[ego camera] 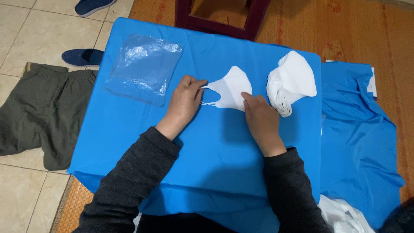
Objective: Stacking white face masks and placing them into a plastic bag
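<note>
A folded white face mask (230, 87) lies on the blue cloth-covered table (215, 155). My left hand (184, 101) pinches the mask's ear loops at its left end. My right hand (258, 115) presses its fingertips on the mask's lower right edge. Just to the right of that hand sits a stack of several white masks (290, 82), fanned out at the bottom. A clear plastic bag (144, 68) lies flat to the left of my left hand, apart from it.
A dark red wooden chair frame (224, 19) stands beyond the table's far edge on an orange mat. Olive trousers (41, 116) and dark blue slippers (82, 56) lie on the tiled floor at left. More blue cloth (358, 125) drapes at right.
</note>
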